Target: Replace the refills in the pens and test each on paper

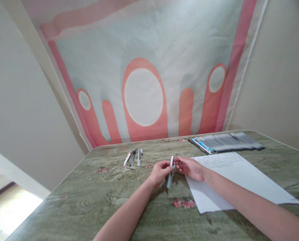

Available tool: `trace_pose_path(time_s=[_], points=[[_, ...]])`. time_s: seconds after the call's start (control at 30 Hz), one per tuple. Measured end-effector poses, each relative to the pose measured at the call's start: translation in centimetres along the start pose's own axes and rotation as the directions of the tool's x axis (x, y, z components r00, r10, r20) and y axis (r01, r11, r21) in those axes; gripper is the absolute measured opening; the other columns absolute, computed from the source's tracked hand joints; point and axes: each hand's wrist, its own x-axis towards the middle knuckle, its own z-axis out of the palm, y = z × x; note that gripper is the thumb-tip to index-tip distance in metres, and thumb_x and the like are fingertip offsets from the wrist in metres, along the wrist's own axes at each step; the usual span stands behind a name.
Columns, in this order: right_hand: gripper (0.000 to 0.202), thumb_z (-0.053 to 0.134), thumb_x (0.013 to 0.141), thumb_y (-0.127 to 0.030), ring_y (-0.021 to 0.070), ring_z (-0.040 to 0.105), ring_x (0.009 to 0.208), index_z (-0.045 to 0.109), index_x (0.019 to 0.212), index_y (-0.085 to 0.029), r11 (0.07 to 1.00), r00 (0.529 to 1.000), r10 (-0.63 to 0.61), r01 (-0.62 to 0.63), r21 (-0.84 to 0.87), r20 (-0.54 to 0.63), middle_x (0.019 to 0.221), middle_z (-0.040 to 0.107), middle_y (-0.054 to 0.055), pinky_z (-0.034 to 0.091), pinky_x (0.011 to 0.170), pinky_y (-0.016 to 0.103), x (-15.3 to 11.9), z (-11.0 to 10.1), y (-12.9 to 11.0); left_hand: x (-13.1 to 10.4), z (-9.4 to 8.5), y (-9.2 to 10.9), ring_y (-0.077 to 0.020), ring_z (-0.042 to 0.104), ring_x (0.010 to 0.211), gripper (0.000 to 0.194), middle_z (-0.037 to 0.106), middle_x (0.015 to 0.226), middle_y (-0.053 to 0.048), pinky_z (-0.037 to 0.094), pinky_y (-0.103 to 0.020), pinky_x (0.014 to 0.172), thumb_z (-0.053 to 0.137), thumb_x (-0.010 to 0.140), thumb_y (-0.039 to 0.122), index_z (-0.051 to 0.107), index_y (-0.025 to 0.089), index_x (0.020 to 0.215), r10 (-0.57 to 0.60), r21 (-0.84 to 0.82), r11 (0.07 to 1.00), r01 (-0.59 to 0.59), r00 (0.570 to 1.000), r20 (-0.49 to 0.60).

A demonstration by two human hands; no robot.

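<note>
Both forearms reach forward and converge; left hand [160, 173] and right hand [190, 167] pinch closed, fingertips nearly meeting.

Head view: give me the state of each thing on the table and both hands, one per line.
Pen: lifted, gripped by both hands, roughly upright.
Left hand: closed on pen.
Right hand: pinching pen.
Paper sheet: flat, writing near far edge.
Small pen group: lying loose.
Pen row: lying side by side.

Both hands, left hand [160, 173] and right hand [189, 167], held a pen [170, 172] upright mid-table [89, 201], beside the white paper [239, 177].
</note>
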Motion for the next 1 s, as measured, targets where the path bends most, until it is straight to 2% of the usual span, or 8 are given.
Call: trace_pose_path(time_s=[0.17,0.33,0.4,0.5,0.57,0.63,0.8,1.0], points=[[0.017,0.068,0.071,-0.028,0.004,0.043,0.051,0.062,0.077,-0.014,0.994,0.997,-0.073,0.074,-0.08,0.015,0.061,0.052,-0.003,0.036,0.044,0.015,-0.3,0.5,0.3,-0.2,0.3,-0.3,-0.0072,0.045,0.053,0.037,0.058,0.064,-0.001,0.033,-0.019,0.053,0.068,0.064,0.036,0.066,0.009,0.089,-0.022,0.04,0.999,0.021,0.999,0.025],[0.023,0.071,0.066,-0.033,0.0028,0.042,0.048,0.064,0.078,-0.014,0.979,0.976,-0.194,0.185,-0.087,-0.103,0.06,0.052,-0.004,0.034,0.041,0.014,0.5,-0.5,0.0,-0.2,0.3,-0.2,-0.0082,0.047,0.058,0.049,0.06,0.073,-0.004,0.036,-0.019,0.056,0.061,0.069,0.046,0.063,0.011,0.103,-0.029,0.073,0.997,0.028,1.0,0.01],[0.024,0.072,0.064,-0.034,0.0038,0.045,0.048,0.064,0.078,-0.015,0.965,0.942,-0.263,0.26,-0.04,-0.207,0.061,0.054,-0.004,0.036,0.04,0.015,1.0,-1.5,-0.6,-0.1,0.2,-0.3,-0.0075,0.046,0.057,0.052,0.059,0.073,-0.004,0.035,-0.019,0.054,0.06,0.07,0.048,0.062,0.011,0.107,-0.02,0.093,0.995,0.022,1.0,-0.022],[0.022,0.073,0.063,-0.031,0.0044,0.047,0.048,0.063,0.076,-0.017,0.917,0.859,-0.353,0.396,0.043,-0.37,0.06,0.054,-0.004,0.038,0.039,0.015,1.7,-3.4,-1.6,0.3,-0.2,-0.8,-0.0064,0.042,0.053,0.051,0.056,0.068,-0.001,0.033,-0.018,0.051,0.058,0.072,0.047,0.061,0.012,0.109,0.019,0.164,0.986,-0.004,0.996,-0.09],[0.02,0.073,0.062,-0.029,0.0039,0.047,0.048,0.061,0.074,-0.018,0.884,0.811,-0.382,0.46,0.08,-0.443,0.059,0.054,-0.005,0.039,0.039,0.014,2.1,-4.6,-2.0,0.6,-0.5,-1.0,-0.0073,0.044,0.055,0.046,0.057,0.069,-0.001,0.035,-0.019,0.053,0.056,0.074,0.044,0.062,0.014,0.108,0.074,0.267,0.963,-0.037,0.989,-0.128],[0.019,0.073,0.062,-0.028,0.0037,0.047,0.047,0.06,0.071,-0.018,0.868,0.788,-0.391,0.487,0.095,-0.475,0.058,0.053,-0.005,0.04,0.039,0.013,2.3,-5.5,-2.1,0.7,-0.7,-1.2,-0.0097,0.048,0.062,0.04,0.059,0.075,-0.003,0.038,-0.021,0.058,0.053,0.077,0.041,0.063,0.016,0.106,0.15,0.408,0.91,-0.082,0.979,-0.139],[0.019,0.072,0.063,-0.028,0.0042,0.047,0.048,0.058,0.071,-0.018,0.864,0.787,-0.389,0.492,0.106,-0.478,0.058,0.053,-0.005,0.041,0.038,0.014,2.6,-6.2,-1.9,0.4,-0.7,-0.9,-0.0141,0.053,0.081,0.029,0.061,0.085,-0.004,0.04,-0.025,0.075,0.048,0.082,0.033,0.066,0.02,0.101,0.312,0.599,0.772,-0.213,0.948,-0.066],[0.02,0.072,0.062,-0.029,0.0047,0.047,0.047,0.058,0.071,-0.019,0.873,0.793,-0.387,0.479,0.089,-0.47,0.058,0.053,-0.005,0.041,0.038,0.015,2.6,-6.0,-1.8,0.1,-0.4,-0.6,-0.0152,0.053,0.082,0.03,0.06,0.084,-0.004,0.041,-0.025,0.073,0.046,0.083,0.031,0.065,0.021,0.103,0.292,0.648,0.735,-0.199,0.956,-0.037]])
